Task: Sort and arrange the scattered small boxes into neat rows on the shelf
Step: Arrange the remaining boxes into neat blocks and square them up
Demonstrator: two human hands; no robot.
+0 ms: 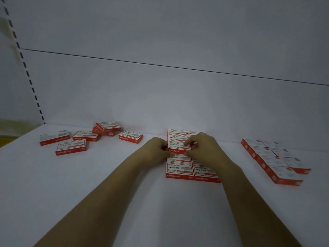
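Small red-and-white staple boxes lie on a white shelf (pixel 106 184). At centre right, a two-column block of boxes (pixel 179 171) runs from the back wall toward me. My left hand (pixel 156 150) and my right hand (pixel 203 147) both pinch one box (pixel 178 146) in the left column, raised slightly above its neighbours. My right hand hides part of the right column. Several loose boxes (pixel 71 147) are scattered at the left, one pair stacked askew (pixel 106 127). Another neat block of boxes (pixel 274 159) lies at the right.
The grey back wall (pixel 160 97) rises right behind the boxes. A slotted upright (pixel 26 72) runs down the left corner. Bare shelf surface stretches between the scattered boxes and the centre block, and along the front.
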